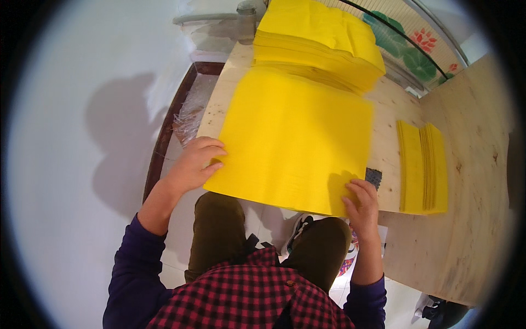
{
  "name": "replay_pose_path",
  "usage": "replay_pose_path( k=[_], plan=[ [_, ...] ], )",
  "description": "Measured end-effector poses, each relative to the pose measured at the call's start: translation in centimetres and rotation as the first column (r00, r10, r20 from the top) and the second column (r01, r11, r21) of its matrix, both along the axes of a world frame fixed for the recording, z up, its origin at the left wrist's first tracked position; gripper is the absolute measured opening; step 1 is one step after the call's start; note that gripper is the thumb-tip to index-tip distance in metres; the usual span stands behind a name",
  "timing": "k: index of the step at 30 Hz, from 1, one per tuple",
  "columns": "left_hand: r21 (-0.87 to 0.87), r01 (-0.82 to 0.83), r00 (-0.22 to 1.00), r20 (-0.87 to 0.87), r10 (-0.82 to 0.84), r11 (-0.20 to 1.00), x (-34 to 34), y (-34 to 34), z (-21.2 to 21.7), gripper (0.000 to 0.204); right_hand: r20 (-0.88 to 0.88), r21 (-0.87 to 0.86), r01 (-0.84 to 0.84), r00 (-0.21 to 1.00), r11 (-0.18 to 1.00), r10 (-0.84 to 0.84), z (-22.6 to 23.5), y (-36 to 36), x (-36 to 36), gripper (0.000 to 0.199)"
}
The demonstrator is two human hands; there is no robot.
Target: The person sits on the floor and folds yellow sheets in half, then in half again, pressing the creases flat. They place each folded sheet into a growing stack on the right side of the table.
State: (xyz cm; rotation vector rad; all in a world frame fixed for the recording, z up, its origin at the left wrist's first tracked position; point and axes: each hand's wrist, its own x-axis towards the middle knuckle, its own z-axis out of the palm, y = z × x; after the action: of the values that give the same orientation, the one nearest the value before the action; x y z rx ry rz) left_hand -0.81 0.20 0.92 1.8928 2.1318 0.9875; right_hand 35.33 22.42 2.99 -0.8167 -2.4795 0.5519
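A large yellow sheet (298,137) lies flat on the plywood table (471,181), its near edge overhanging toward me. My left hand (196,163) grips the sheet's near left corner, fingers curled over the edge. My right hand (362,200) pinches the near right corner. A thick stack of the same yellow sheets (320,41) sits behind the flat sheet. A narrow pile of folded yellow sheets (422,167) lies to the right.
A small dark patterned item (373,176) peeks out beside my right hand. Crumpled clear plastic (189,115) lies by the table's left edge next to a white wall (82,137). A floral panel (416,49) stands at the back right.
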Motion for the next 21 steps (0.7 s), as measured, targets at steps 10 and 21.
replay_pose_path(
  k=[10, 21],
  plan=[
    [0.059, 0.028, 0.993, -0.114, -0.021, 0.998, -0.37, 0.35, -0.73, 0.017, 0.017, 0.089, -0.026, 1.000, 0.996, 0.025, 0.17, 0.85, -0.32, 0.023],
    [0.119, 0.066, 0.979, -0.201, -0.041, 0.991, -0.43, -0.14, -0.69, 0.018, 0.057, 0.203, -0.051, 0.998, 0.978, 0.041, 0.71, 1.00, -0.50, 0.016]
  ],
)
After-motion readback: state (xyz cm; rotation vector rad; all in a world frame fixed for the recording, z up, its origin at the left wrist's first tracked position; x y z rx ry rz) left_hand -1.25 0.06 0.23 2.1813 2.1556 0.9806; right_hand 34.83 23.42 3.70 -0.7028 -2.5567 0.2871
